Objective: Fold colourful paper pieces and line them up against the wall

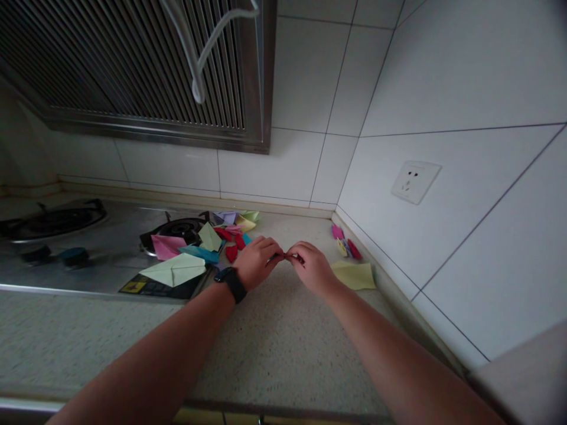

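Above the countertop [270, 348], my left hand [259, 260] and my right hand [312, 268] meet fingertip to fingertip. Both are closed in a pinch on a small dark reddish piece of folded paper [284, 255], mostly covered by the fingers. Left of my left hand lie red folded papers [231, 254] and a blue one [199, 254]. A pale green paper plane [175, 269] rests at the stove's edge. Just beyond my right wrist, a flat yellow sheet [354, 275] lies on the counter.
A gas stove [115, 254] fills the left side, with a pink folded paper [167, 247] by its burner. Small pink, yellow and red folded pieces [353, 249] sit against the right wall. A range hood [177, 71] hangs above; a socket [415, 182] is on the wall.
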{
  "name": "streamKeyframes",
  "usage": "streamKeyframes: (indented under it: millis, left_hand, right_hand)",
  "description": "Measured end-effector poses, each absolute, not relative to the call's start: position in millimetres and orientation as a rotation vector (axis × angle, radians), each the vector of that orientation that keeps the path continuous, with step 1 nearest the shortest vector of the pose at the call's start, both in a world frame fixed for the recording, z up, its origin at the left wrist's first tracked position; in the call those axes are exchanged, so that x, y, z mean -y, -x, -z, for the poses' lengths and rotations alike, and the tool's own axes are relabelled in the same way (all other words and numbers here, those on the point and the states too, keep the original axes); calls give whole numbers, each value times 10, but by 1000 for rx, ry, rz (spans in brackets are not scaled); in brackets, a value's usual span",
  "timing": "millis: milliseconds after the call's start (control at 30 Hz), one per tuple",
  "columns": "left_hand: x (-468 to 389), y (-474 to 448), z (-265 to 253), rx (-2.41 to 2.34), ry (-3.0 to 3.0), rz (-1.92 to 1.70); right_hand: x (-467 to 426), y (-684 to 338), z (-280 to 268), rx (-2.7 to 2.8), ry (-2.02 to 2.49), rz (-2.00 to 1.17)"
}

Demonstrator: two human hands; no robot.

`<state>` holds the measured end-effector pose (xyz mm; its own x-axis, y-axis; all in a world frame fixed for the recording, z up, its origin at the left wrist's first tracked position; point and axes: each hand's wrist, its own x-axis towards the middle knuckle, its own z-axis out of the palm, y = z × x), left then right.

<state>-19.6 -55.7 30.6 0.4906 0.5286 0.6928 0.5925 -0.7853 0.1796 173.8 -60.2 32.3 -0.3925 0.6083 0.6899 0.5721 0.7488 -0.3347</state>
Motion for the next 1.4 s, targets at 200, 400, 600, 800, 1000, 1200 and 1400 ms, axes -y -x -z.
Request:
streamKeyframes:
  millis: [200,400,600,800,1000,1200,1400]
  left_hand:
    - [525,239,-326,968,2624,1190]
    - [501,303,-347,912,2624,1227]
    - [460,362,-335,951,2594,1290]
    - [421,414,-343,946,2576,1301]
    - [415,396,-328,919,2593,1223]
    - [450,390,-365,959,2626,1146]
    - [483,368,-403,986,2640,1090]
  right_hand:
    - [557,-1761,-269,2035,953,-127]
    - [467,-1817,-214,2049,1017,-80]
    - [475,-1860,-290,1995,1000,-33]
    - [452,-1909,-306,1984,992,10]
    - [475,-1894,-307,1990,985,21]
    - [473,-1891,-296,2011,994,18]
    - [473,-1892,-279,2019,1004,15]
